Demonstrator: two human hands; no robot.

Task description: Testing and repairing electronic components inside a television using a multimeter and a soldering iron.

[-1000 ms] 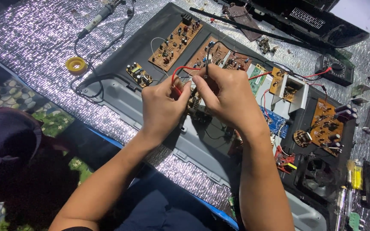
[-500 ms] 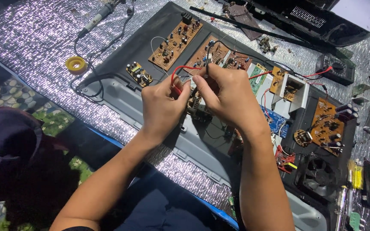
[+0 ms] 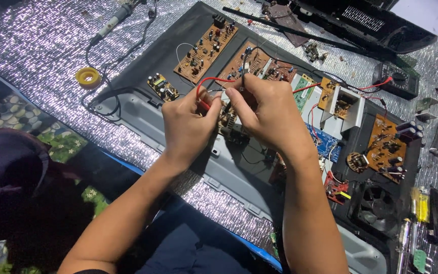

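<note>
My left hand (image 3: 187,126) pinches a red probe with a red wire (image 3: 210,81) looping up from it. My right hand (image 3: 265,110) pinches a thin black probe with a black wire (image 3: 243,68) rising from its fingers. Both tips meet over a small brown circuit board (image 3: 231,127) between my hands, mostly hidden by them. It lies on a large dark grey plastic panel (image 3: 143,114) that carries more boards, among them a long brown board (image 3: 205,48) at the top.
A multimeter (image 3: 395,81) sits at the right with red lead attached. A soldering iron (image 3: 111,23) and a yellow solder reel (image 3: 87,77) lie at upper left on silver foil matting. A fan (image 3: 376,207), screwdrivers (image 3: 421,203) and a black casing (image 3: 371,25) lie around.
Both hands stay in nearly the same place over the small board; only slight shifts of the fingers and probes show.
</note>
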